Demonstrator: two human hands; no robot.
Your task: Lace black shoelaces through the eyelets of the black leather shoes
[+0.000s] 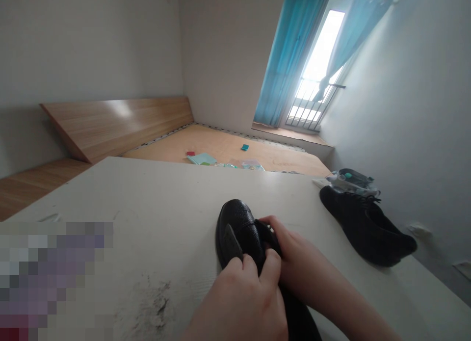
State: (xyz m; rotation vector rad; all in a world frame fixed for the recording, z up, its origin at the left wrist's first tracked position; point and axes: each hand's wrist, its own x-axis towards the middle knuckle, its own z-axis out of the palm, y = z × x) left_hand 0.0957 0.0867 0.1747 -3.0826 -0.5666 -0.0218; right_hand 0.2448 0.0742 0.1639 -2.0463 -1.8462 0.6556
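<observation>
A black leather shoe (237, 218) lies toe-forward on the white table, close in front of me. My left hand (245, 297) has its fingers bent and closed at the shoe's left flap and opening. On the other side, my right hand (285, 240) curls around the right flap, thumb and fingers close to the edge. No lace shows on the visible front of this shoe. The rear of the shoe and most of my fingertips are hidden behind my hands. A second black shoe (362, 223), with laces tied at its front, rests on the right side of the table.
The white table (158, 189) has dark smudges (160, 301) at its front left. A clear packet (355, 181) sits behind the second shoe by the wall. Beyond the table is a bed base (221, 137) with small items on it. A pixelated patch covers the lower left.
</observation>
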